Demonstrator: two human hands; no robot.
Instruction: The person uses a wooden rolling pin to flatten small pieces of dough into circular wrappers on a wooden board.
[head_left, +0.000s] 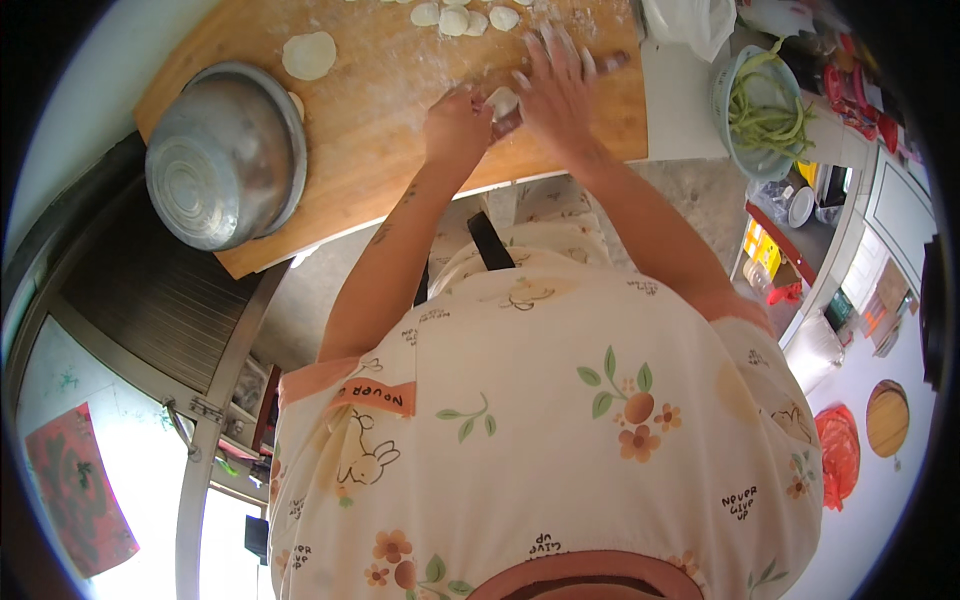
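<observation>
My left hand (459, 124) pinches the near edge of a small dough round (502, 103) on the floured wooden board (382, 112). A dark wooden rolling pin (611, 64) lies slantwise across the board, and its shorter end pokes out beside the dough. Over the pin rests my right hand (559, 86), palm down with its fingers stretched and spread, somewhat blurred. That palm hides the middle of the pin. Several flattened dough pieces (454, 20) lie at the far side of the board. One wider rolled dough wrapper (309, 55) is at the upper left.
An upturned metal basin (217, 161) stands at the board's left, partly covering another wrapper (297, 105). To the right are a light-blue basket (721, 112) of green bean pods (765, 105) and a white plastic bag (690, 26). The board's front edge runs before my body.
</observation>
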